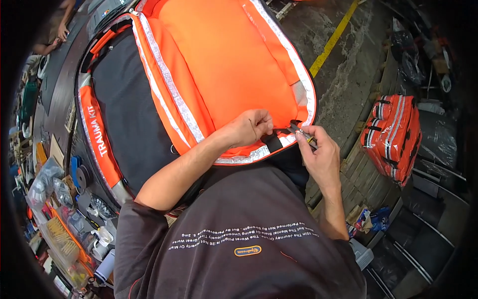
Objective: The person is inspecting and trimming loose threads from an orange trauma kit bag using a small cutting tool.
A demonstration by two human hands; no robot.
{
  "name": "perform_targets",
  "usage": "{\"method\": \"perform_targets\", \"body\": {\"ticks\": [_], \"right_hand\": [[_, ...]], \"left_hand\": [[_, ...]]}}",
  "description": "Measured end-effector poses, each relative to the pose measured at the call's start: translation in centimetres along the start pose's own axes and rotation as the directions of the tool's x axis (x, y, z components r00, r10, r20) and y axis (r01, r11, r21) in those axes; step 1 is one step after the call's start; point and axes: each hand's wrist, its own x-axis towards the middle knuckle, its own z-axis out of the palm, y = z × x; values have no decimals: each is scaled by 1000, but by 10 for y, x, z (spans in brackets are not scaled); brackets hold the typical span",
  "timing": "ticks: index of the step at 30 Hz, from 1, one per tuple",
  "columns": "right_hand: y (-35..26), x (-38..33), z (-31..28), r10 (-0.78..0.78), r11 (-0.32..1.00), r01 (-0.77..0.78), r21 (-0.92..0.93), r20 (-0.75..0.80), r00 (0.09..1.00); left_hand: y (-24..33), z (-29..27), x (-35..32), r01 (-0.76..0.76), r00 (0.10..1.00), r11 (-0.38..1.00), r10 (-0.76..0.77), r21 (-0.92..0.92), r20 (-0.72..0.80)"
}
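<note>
Over my feed, I see the open compartment (214, 65) in bright orange with silvery-white edging (310, 94); left of it, a black panel (122, 99); right of it, a yellow floor line (333, 41) and a silver-striped orange bag (396, 129).

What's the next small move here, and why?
Probably steady the rim of the open orange bag with the left hand: the right hand holds a small hand tool at that edge, near a black strap. Whether the left grips anything is unclear.
</note>
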Motion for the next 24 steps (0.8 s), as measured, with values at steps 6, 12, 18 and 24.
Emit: {"method": "perform_targets", "body": {"ticks": [6,12,18,24], "right_hand": [[-6,-9,7,-71,997,69,27,94,993],[-10,-8,14,-141,983,156,-98,144,979],[-12,-7,10,-137,974,162,-160,160,978],[-14,4,14,-133,970,165,-179,181,974]], "left_hand": [[3,-4,1,-119,992,982,113,146,46],[8,-4,3,-164,985,962,148,218,86],[9,-5,7,-74,989,993,61,87,138],[0,-3,8,-114,987,989,102,95,127]]}}
